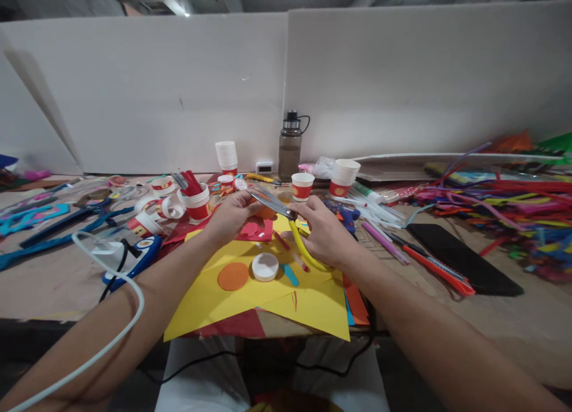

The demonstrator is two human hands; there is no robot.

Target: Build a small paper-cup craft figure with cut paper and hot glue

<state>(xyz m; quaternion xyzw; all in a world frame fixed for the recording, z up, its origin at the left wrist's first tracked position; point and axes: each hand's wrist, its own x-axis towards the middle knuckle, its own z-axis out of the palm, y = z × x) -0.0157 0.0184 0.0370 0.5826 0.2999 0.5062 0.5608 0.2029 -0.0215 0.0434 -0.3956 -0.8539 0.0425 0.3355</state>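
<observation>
My right hand [318, 227] grips a pair of scissors [301, 242] by the yellow handles. The blades point left, toward my left hand [235, 217]. Its fingers are pinched on a piece of orange paper [267, 213], which shows partly behind the blades. Yellow paper sheets [205, 302] lie below both hands. An orange paper circle [233, 276] rests there beside a white round lid [265, 267]. A blue paper strip [290, 275] and small red scraps lie close by. Red paper [254, 230] sits beneath my left hand.
Stacked paper cups [344, 177] and a water bottle [289, 153] stand at the back. A cup [195, 202] holds red strips. At right are a black phone [462, 257], an orange cutter [440, 272] and colourful pipe cleaners [513, 203]. A white cable [140, 305] crosses my left arm.
</observation>
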